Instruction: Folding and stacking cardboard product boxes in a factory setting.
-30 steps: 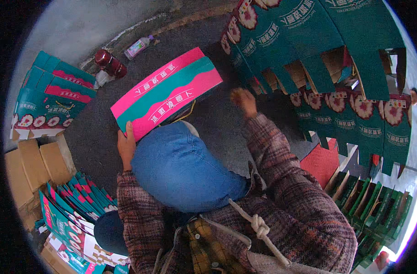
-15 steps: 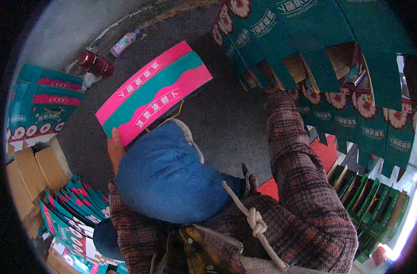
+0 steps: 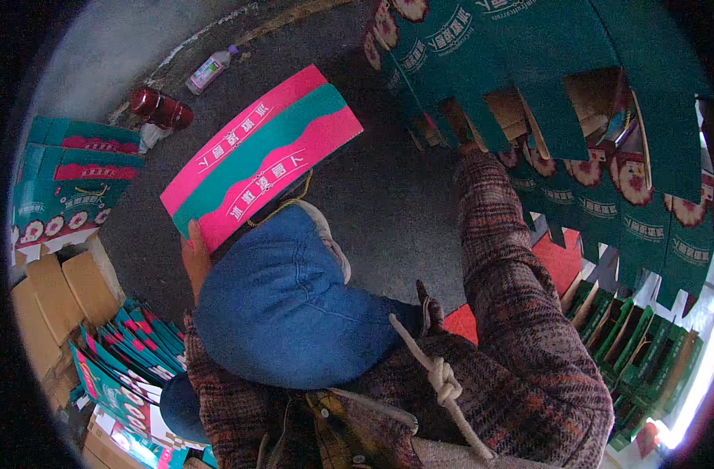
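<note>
A pink and teal cardboard carton [image 3: 255, 160] with a wavy pattern lies slanted ahead of my bent knee. At its near left corner my left hand [image 3: 194, 262] holds it, thumb tip on the printed face and the other fingers mostly out of sight. A yellow cord [image 3: 277, 209] shows along the carton's near side, by my knee. My right arm stretches to the far right, where my right hand [image 3: 468, 147] is at the edge of a big teal carton [image 3: 521, 55] with cut flaps. The fingers there are hidden by the carton and shadow.
Teal and pink cartons [image 3: 80, 168] stand at the left, above plain brown cardboard [image 3: 87, 289]. Folded cartons [image 3: 130, 352] are stacked at the lower left, green ones [image 3: 646, 352] at the lower right. By the wall lie a bottle [image 3: 210, 70] and a dark red cylindrical container [image 3: 160, 108].
My view has shifted a little. The carton in my left hand keeps nearly the same place and tilt. My right hand appears slightly farther up along the big carton's edge.
</note>
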Demonstrator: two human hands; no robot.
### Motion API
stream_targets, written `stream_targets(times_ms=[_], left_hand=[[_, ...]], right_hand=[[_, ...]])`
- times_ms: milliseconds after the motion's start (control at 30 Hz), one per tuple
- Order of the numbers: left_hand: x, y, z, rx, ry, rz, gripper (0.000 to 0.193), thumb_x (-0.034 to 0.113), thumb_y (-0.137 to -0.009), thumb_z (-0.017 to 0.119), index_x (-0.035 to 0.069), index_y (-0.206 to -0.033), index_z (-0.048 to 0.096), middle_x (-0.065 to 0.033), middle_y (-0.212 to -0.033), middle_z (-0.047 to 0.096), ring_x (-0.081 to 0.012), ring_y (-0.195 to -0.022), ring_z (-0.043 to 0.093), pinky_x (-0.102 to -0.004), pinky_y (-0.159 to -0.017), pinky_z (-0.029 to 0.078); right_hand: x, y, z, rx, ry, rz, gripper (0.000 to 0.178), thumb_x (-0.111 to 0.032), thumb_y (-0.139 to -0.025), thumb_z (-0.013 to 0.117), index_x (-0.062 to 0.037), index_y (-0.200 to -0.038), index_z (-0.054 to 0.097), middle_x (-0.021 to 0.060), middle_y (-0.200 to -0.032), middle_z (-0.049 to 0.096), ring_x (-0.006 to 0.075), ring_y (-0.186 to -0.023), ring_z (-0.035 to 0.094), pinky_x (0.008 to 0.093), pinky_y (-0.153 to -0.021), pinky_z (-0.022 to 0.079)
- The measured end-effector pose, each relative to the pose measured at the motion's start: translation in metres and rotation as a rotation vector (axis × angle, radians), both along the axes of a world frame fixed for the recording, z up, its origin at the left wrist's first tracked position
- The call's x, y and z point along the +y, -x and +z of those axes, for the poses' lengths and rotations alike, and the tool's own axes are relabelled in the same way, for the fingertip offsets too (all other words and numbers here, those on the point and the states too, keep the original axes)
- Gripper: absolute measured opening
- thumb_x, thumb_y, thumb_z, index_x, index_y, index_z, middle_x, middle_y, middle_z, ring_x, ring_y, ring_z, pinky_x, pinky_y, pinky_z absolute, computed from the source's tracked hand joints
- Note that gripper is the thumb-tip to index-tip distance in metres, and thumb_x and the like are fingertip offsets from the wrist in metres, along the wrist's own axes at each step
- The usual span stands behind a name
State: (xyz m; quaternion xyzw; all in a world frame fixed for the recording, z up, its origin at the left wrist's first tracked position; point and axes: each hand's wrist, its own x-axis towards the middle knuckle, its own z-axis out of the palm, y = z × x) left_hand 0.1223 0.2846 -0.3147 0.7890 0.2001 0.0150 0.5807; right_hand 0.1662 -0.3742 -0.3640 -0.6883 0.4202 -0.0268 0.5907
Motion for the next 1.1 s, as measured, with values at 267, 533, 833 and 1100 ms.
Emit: stream_targets(times_ms=[267,533,833,1100], left_hand=[[-0.018,-0.002,0.027,0.244,-0.038,-0.06,0.065,0.052,-0.093,0.044,-0.004,-0.126,0.047,-0.0205,-0.118,0.057,-0.0308,-0.105,0.056,-0.0402,-0.091,0.043],[-0.028,0.001,0.052,0.227,-0.133,-0.023,0.065,0.051,-0.094,0.044,-0.008,-0.122,0.048,-0.0204,-0.116,0.058,-0.0299,-0.104,0.055,-0.0378,-0.09,0.041],[-0.015,0.002,0.039,0.027,-0.024,-0.074,0.063,0.051,-0.093,0.047,-0.006,-0.12,0.05,-0.0201,-0.114,0.058,-0.0288,-0.105,0.056,-0.0374,-0.091,0.041],[-0.015,0.005,0.048,0.074,-0.05,-0.074,0.067,0.054,-0.091,0.046,-0.006,-0.12,0.049,-0.0232,-0.114,0.058,-0.0331,-0.107,0.056,-0.039,-0.092,0.04]], right_hand=[[0.035,-0.002,0.003,0.024,0.086,0.091,0.046,-0.042,-0.095,0.048,-0.0082,-0.126,0.053,0.0124,-0.11,0.058,0.0234,-0.098,0.056,0.0381,-0.082,0.047],[0.103,0.023,0.007,0.045,0.132,0.221,0.046,-0.042,-0.095,0.048,-0.0082,-0.126,0.053,0.0127,-0.111,0.057,0.0238,-0.1,0.056,0.0385,-0.083,0.047],[0.183,0.083,0.005,0.084,0.142,0.355,0.047,-0.042,-0.095,0.048,-0.0082,-0.127,0.052,0.013,-0.113,0.057,0.0242,-0.101,0.055,0.039,-0.084,0.047],[0.196,0.166,-0.002,0.104,0.139,0.433,0.047,-0.043,-0.095,0.048,-0.0082,-0.127,0.052,0.0132,-0.114,0.057,0.0245,-0.103,0.055,0.0394,-0.084,0.047]])
